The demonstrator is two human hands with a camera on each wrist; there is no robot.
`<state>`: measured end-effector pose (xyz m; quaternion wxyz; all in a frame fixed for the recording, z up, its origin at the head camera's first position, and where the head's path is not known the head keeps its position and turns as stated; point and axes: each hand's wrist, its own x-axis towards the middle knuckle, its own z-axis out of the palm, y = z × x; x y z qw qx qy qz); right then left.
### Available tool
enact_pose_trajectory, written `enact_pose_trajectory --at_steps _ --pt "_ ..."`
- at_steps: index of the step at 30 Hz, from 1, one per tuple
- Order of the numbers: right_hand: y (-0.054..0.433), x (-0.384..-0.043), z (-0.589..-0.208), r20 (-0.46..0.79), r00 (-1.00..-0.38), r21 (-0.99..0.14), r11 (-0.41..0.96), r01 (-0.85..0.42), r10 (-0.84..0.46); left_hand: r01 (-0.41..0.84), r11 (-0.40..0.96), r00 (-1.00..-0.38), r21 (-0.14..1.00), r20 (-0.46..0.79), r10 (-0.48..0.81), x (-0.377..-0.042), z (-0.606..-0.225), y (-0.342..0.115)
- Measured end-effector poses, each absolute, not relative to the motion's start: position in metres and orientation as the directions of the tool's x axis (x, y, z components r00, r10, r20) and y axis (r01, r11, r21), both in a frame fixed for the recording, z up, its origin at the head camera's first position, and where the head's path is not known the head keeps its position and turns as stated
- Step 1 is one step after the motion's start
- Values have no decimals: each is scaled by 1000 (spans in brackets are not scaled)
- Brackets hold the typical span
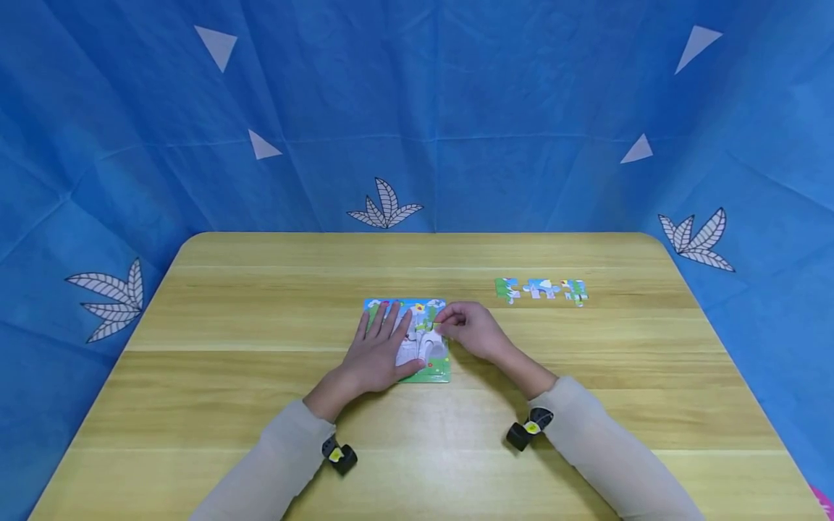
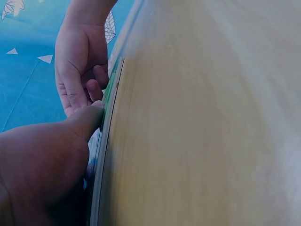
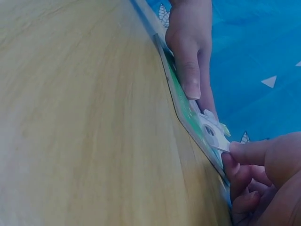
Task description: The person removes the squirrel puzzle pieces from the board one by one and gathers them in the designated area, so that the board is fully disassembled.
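Observation:
A jigsaw puzzle board (image 1: 436, 375) with a green and blue border lies on the table. My left hand (image 1: 376, 358) rests on its left part with the fingers spread and straight, covering much of the picture. At the board's right side, my right hand (image 1: 474, 329) pinches a puzzle piece (image 3: 217, 132) between thumb and index finger. This piece, mostly white with a knob and a notch, is tilted over the board in the right wrist view. In the left wrist view, the left thumb (image 2: 89, 117) lies along the board's near part.
Three loose puzzle pieces lie in a row right of the board: a green one (image 1: 505, 289), a blue and white one (image 1: 542, 288) and another (image 1: 575, 291) at the right end. The wooden table (image 1: 260, 289) backs onto a blue curtain (image 1: 508, 108).

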<state>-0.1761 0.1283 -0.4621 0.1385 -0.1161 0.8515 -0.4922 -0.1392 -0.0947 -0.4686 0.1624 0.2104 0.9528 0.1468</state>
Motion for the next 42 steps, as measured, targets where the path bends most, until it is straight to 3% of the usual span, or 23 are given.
enact_pose_trajectory --at_steps 11,19,42 --pt "131 -181 -462 -154 -937 -879 476 -15 -314 338 883 -864 325 -266 428 -142 -470 -93" --pt "146 -183 -454 -224 -927 -913 398 91 -302 346 875 -868 339 -240 436 -139 -466 -93" --pt "250 -184 -425 -253 -933 -881 459 112 -257 356 865 -867 354 -220 447 -139 -477 -96"
